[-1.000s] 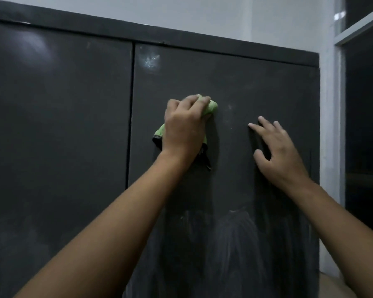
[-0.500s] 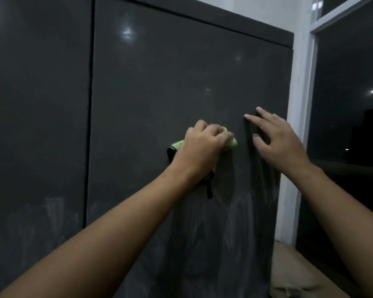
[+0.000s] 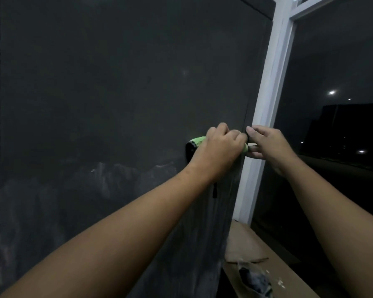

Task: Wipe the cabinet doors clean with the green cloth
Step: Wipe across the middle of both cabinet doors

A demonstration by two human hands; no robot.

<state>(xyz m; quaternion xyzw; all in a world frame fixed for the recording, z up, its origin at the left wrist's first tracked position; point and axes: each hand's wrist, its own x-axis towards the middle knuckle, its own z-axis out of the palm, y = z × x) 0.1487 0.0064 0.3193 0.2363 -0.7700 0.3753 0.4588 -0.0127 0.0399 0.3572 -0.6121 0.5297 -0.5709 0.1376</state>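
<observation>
Brown board forms a low ledge (image 3: 256,244) at the near right, with a scrap of dark litter (image 3: 254,278) lying on it. Two bare forearms reach up from the near edge toward the cabinet door (image 3: 116,82), a dark grey panel that fills most of the view. The left hand (image 3: 222,149) is curled into a fist round the green cloth (image 3: 199,140) and presses it flat against the door close to the door's right edge. Most of the cloth is hidden under the fist: a green roll with a black end sticks out to the left of the knuckles, a small green tip shows to the right of them, and a thin black strap (image 3: 214,191) hangs below the wrist. The right hand (image 3: 269,145) sits just beside the left, touching it or nearly so, at the door's right edge. Its thumb lies on the front of the door and its fingers (image 3: 255,152) point left past the edge, but I cannot tell whether they clasp the door. Pale chalky smears (image 3: 116,175) cover the door below the level of the hands, while the part above looks evenly dark. Farther right stands a white window frame (image 3: 267,104), and beyond it a dark window (image 3: 342,61) with a few small lights.
</observation>
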